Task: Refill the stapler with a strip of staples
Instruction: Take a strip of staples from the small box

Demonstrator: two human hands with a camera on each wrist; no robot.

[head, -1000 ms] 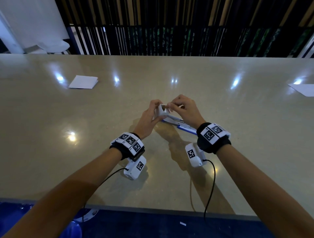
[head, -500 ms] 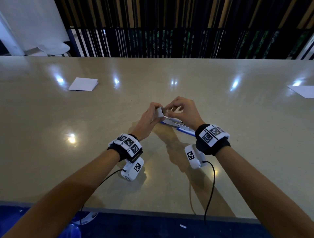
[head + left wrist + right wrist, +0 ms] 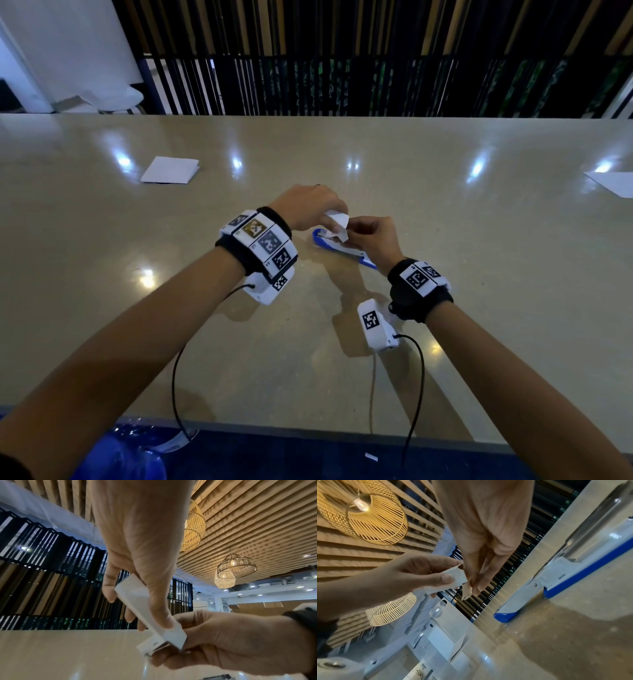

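Observation:
A small white staple box (image 3: pixel 337 222) is held above the table between both hands. My left hand (image 3: pixel 325 219) grips its upper part with thumb and fingers (image 3: pixel 109 595), the box (image 3: pixel 137 601) tilting downward. My right hand (image 3: pixel 349 236) pinches the box's lower, open end (image 3: pixel 157 646). In the right wrist view its fingertips (image 3: pixel 476 586) squeeze a thin pale piece sticking out of the box (image 3: pixel 453 578); whether that is a flap or staples I cannot tell. The blue and white stapler (image 3: pixel 342 250) lies opened flat on the table just under the hands, also close at the right (image 3: pixel 556 574).
The beige table (image 3: pixel 445 325) is wide and glossy. A folded white paper (image 3: pixel 170 170) lies far left, another sheet (image 3: pixel 613 183) at the far right edge. A dark slatted railing (image 3: pixel 342 85) stands behind the table. Cables hang from both wrists over the near edge.
Both hands rose off the stapler with the box. My left wrist lifted and turned so the back of the hand faces up. The stapler stayed on the table.

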